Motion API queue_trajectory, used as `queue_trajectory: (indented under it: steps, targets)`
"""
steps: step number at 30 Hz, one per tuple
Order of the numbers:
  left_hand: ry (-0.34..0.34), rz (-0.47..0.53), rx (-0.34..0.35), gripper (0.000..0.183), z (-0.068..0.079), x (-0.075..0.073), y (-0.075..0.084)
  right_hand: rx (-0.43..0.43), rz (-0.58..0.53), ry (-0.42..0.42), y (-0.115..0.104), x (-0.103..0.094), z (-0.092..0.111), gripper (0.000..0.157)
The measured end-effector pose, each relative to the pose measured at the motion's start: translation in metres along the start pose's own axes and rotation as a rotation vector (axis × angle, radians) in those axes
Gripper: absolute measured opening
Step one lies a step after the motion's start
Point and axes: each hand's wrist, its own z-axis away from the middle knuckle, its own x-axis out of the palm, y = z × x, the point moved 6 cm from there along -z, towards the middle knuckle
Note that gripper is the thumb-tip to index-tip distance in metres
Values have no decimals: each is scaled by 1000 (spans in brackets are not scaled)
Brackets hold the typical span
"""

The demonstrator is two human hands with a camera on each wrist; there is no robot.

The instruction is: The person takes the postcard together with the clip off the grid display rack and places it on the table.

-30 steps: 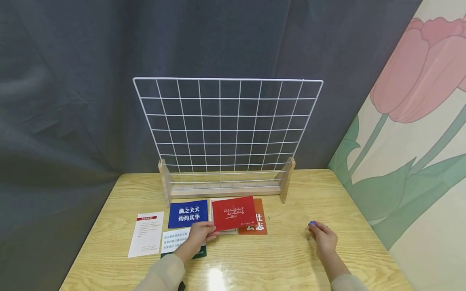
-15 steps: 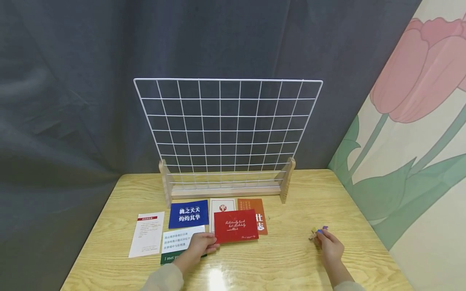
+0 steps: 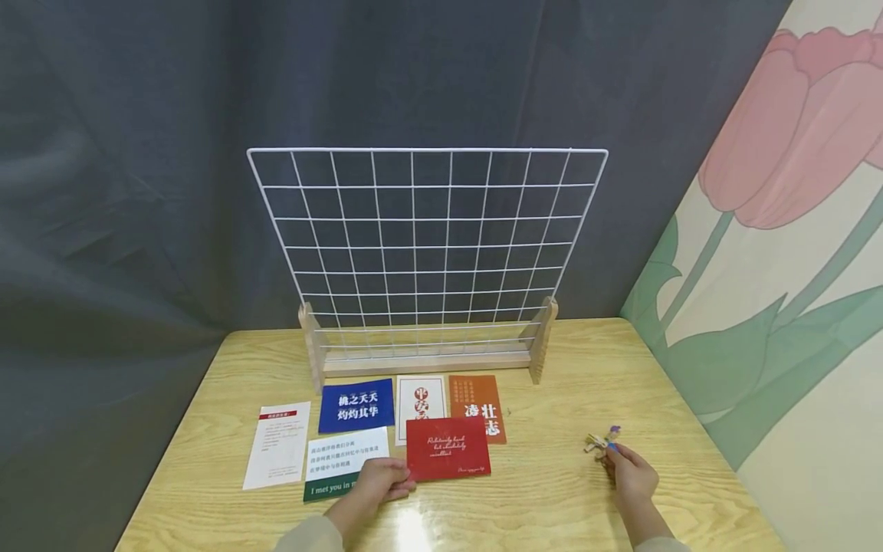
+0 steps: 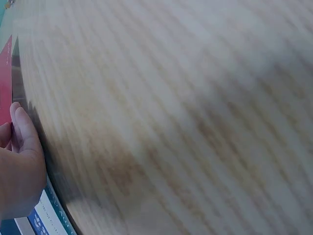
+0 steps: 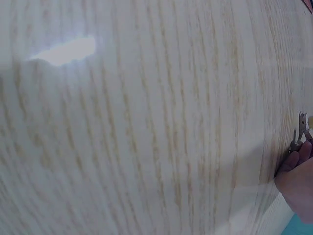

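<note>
My left hand (image 3: 375, 483) pinches a red card (image 3: 448, 448) with white script by its lower left corner, thumb on top. In the left wrist view, the red card (image 4: 5, 83) shows at the left edge beside the hand (image 4: 22, 166). The red card overlaps the lower parts of a white card with red characters (image 3: 421, 395) and an orange card (image 3: 476, 391). Over the table's right side, my right hand (image 3: 635, 475) pinches small clips (image 3: 597, 441) with gold, blue and purple parts. One metal clip (image 5: 301, 125) pokes past the fingertips in the right wrist view.
A white wire grid (image 3: 428, 218) stands in a wooden base (image 3: 428, 363) at the back of the table. Left lie a blue card (image 3: 355, 406), a white-and-green card (image 3: 345, 452) partly under my left hand, and a white printed sheet (image 3: 276, 452).
The red card has come toward me and straightened, uncovering more of the white and orange cards. My right hand has shifted slightly right and nearer, and more of the clips shows.
</note>
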Motion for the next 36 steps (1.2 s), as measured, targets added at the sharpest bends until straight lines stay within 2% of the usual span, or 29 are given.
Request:
queue_trajectory:
  steps: [5,10,13,16,22,28,31,36]
  targets:
    - [-23,-8,-6,21,5,1,-6,3,108,-10,-5,1,4,17]
    - [-44,11,-8,17,8,3,-10,-10,114,-9,-5,1,5,31]
    - [-53,6,-6,17,9,3,-12,-19,134,-10,-5,0,6,32]
    - [-61,-19,-4,18,12,4,-11,-43,210,-10,-8,0,6,36]
    - [-76,-61,-6,16,17,4,-10,-54,232,36,-9,-2,5,31]
    - [-71,-98,5,17,19,1,-9,-93,319,34,-12,-3,6,33]
    - [-69,-124,13,17,20,0,-10,-80,332,37,-11,-4,5,33]
    - [-71,-154,31,16,21,-2,-11,-61,416,42,-9,-7,5,36]
